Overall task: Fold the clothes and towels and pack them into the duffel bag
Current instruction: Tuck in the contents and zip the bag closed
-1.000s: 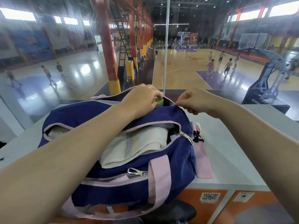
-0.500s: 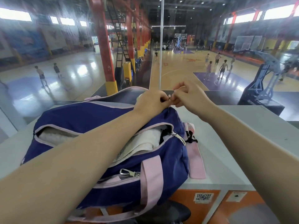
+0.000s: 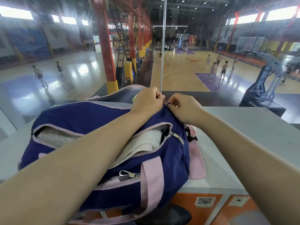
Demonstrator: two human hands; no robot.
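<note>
A navy duffel bag [image 3: 84, 117] with pink trim and pink straps lies on a white counter [image 3: 243, 127]. Its near zip opening gapes and shows a folded white towel [image 3: 142, 143] inside. A sliver of pale green item [image 3: 134, 97] peeks from the far opening. At the bag's far right corner my left hand [image 3: 146, 101] pinches the small metal zipper pull [image 3: 165, 102], while my right hand [image 3: 183, 108] grips the bag fabric right beside it. Both forearms stretch over the bag.
A pink shoulder strap [image 3: 197, 161] with a black clip trails off the bag's right end on the counter. Orange cabinet fronts with a QR sticker [image 3: 204, 201] lie below the counter edge. Behind a glass pane lies a basketball hall with several players.
My two hands have come together at the bag's far right corner. The left hand left the green item and took hold of the zipper pull; the right closed on the fabric.
</note>
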